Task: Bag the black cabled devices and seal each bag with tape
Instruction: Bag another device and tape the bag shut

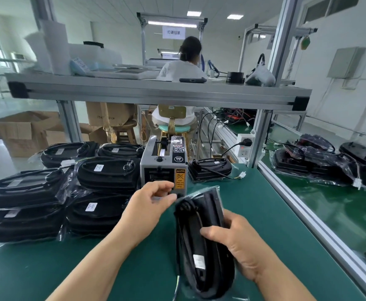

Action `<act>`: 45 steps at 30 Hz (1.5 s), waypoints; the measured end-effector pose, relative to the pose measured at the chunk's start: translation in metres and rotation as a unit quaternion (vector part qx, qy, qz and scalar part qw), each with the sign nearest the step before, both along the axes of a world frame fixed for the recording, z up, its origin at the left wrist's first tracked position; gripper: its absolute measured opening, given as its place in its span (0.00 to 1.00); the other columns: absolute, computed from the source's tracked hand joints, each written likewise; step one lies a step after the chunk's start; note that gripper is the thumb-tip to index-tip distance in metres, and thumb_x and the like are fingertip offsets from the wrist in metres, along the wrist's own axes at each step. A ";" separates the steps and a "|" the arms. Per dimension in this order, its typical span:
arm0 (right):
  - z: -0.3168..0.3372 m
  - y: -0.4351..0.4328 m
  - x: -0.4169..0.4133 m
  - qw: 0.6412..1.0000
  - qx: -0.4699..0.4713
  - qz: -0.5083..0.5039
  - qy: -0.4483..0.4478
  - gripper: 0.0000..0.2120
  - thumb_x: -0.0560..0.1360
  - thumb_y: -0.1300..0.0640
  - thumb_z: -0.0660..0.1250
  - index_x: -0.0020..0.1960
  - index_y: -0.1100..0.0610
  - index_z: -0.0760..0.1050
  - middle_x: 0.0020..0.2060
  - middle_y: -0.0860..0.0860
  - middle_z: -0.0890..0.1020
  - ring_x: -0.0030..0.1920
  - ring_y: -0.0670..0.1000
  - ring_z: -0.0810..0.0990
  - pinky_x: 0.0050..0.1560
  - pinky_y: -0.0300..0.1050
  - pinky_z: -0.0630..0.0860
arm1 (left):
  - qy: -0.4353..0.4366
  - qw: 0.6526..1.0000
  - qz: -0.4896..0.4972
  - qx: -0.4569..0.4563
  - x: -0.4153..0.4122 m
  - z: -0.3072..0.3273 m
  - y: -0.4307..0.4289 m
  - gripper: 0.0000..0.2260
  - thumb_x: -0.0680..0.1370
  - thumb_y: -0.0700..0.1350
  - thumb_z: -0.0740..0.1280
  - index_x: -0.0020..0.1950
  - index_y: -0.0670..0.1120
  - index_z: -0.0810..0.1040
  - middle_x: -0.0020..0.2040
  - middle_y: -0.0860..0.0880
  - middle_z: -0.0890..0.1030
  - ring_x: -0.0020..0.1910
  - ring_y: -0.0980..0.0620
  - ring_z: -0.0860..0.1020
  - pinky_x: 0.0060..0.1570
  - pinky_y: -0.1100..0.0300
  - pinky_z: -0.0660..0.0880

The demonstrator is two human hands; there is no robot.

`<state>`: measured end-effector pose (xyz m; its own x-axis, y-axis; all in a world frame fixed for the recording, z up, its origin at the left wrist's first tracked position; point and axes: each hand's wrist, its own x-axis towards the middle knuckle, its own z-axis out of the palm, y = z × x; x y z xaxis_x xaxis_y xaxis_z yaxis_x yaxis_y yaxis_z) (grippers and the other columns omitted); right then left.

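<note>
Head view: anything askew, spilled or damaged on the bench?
Nothing stands out. The right hand holds the bagged device on edge, the left hand is at the tape dispenser, and the bagged stacks sit tidy on the left.

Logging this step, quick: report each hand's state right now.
Left hand: pinches what looks like a tape strip at the tape dispenser.
Right hand: grips the bagged black device.

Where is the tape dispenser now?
Head view, centre: the tape dispenser stands behind the left hand, between stacked bagged devices to its left and one device to its right.
</note>
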<state>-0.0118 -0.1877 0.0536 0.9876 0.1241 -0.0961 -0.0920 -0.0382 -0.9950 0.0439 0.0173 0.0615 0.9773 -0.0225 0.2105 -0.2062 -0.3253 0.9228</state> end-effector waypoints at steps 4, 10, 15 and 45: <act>-0.002 0.008 -0.007 0.998 -0.008 -0.013 -0.064 0.19 0.60 0.54 0.75 0.51 0.48 0.83 0.46 0.55 0.87 0.47 0.54 0.86 0.49 0.46 0.82 | -0.042 0.994 -0.095 0.027 -0.002 0.021 0.002 0.11 0.75 0.47 0.75 0.55 0.59 0.82 0.53 0.62 0.83 0.54 0.62 0.80 0.62 0.57 0.74; 0.002 0.009 -0.022 0.992 -0.061 0.028 -0.108 0.19 0.63 0.54 0.75 0.54 0.44 0.81 0.46 0.54 0.86 0.45 0.49 0.83 0.51 0.46 0.82 | -0.128 0.983 -0.128 0.039 -0.010 0.029 -0.009 0.08 0.76 0.41 0.72 0.42 0.55 0.84 0.43 0.54 0.83 0.44 0.55 0.80 0.47 0.59 0.74; 0.020 0.009 -0.028 0.983 -0.090 0.064 -0.144 0.28 0.63 0.47 0.79 0.61 0.38 0.76 0.54 0.42 0.85 0.54 0.41 0.83 0.51 0.31 0.76 | -0.218 0.958 -0.158 0.104 -0.024 0.050 -0.011 0.07 0.79 0.41 0.70 0.44 0.53 0.81 0.41 0.54 0.81 0.42 0.54 0.78 0.43 0.63 0.74; 0.017 -0.019 -0.019 0.992 -0.056 0.065 -0.096 0.25 0.63 0.50 0.78 0.59 0.52 0.80 0.47 0.57 0.84 0.47 0.51 0.81 0.59 0.62 0.78 | -0.124 0.951 -0.278 0.050 -0.009 0.039 -0.009 0.11 0.69 0.45 0.79 0.51 0.50 0.86 0.56 0.52 0.81 0.60 0.51 0.78 0.62 0.63 0.73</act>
<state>-0.0306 -0.2069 0.0703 0.9655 0.2503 0.0722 0.1119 -0.1483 -0.9826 0.0346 0.0080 0.1001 0.7297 -0.5528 0.4025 -0.5788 -0.1860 0.7940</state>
